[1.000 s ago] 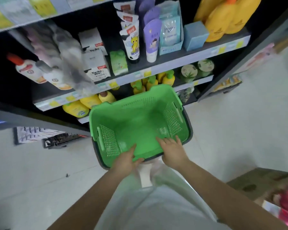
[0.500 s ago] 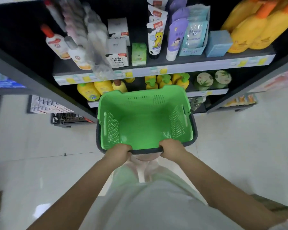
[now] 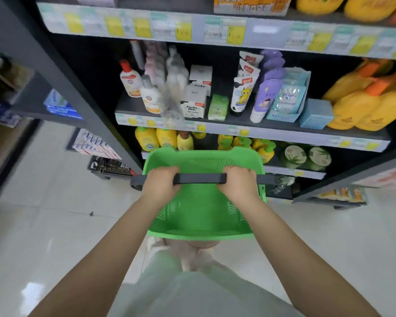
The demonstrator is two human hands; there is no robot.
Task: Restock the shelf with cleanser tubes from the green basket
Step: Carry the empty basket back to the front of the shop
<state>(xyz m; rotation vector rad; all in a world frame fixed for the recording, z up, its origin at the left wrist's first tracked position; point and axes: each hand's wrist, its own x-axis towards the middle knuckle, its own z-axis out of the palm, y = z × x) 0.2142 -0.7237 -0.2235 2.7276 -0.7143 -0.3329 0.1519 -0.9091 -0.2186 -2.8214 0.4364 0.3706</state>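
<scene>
Head view shows us gripping the green basket (image 3: 204, 216) by its dark handle (image 3: 200, 178), left hand (image 3: 161, 185) and right hand (image 3: 239, 186) curled tight; it looks empty, and cleanser tubes (image 3: 242, 92) stand shelved at twelve o'clock, so restocking seems finished.

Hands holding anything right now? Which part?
Both the left hand and the right hand grip the green basket by its dark handle, fingers curled round the bar.

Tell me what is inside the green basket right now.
Nothing shows inside the green basket: only its bare green floor and perforated walls. The left hand, right hand and the dark handle they grip cover a strip of its far part.
</scene>
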